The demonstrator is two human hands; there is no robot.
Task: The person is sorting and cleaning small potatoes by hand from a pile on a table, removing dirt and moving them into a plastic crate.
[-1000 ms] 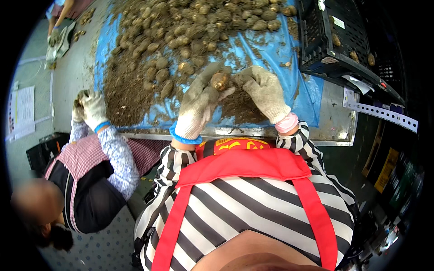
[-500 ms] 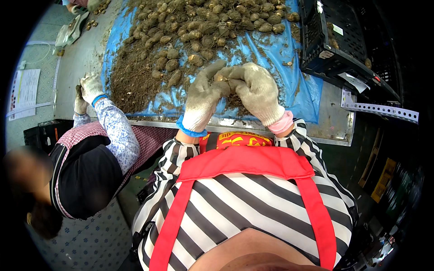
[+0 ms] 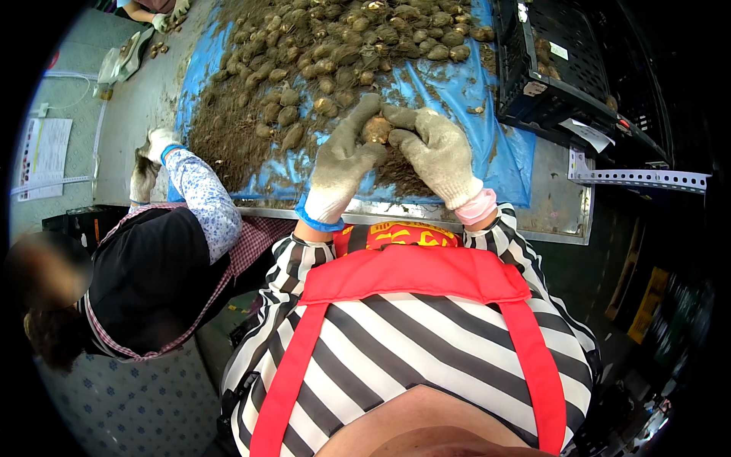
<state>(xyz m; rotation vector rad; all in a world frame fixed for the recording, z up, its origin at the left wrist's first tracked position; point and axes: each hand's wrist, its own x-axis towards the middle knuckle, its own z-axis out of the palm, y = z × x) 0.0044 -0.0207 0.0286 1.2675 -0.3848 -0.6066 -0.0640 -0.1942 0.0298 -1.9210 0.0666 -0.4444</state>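
A small round brown taro (image 3: 376, 130) is held over the near edge of the blue sheet, between my two gloved hands. My left hand (image 3: 344, 156) grips it from the left, thumb and fingers closed around it. From the right, my right hand (image 3: 435, 156) has its bent fingertips against the taro's edge. Both white gloves are stained with dirt. Beyond my hands lies a heap of hairy brown taros (image 3: 343, 46), with loose roots and soil (image 3: 228, 145) spread to its left.
A blue plastic sheet (image 3: 499, 164) covers part of the metal table (image 3: 560, 202). Black crates (image 3: 525, 99) stand at the far right, near a perforated white strip (image 3: 647, 178). A co-worker (image 3: 164, 259) works at my left; another person's gloved hands (image 3: 169, 17) show at the far left.
My hands have shifted slightly, and the right fingers have opened a little, leaving more of the taro showing. The co-worker at left has leaned and moved slightly.
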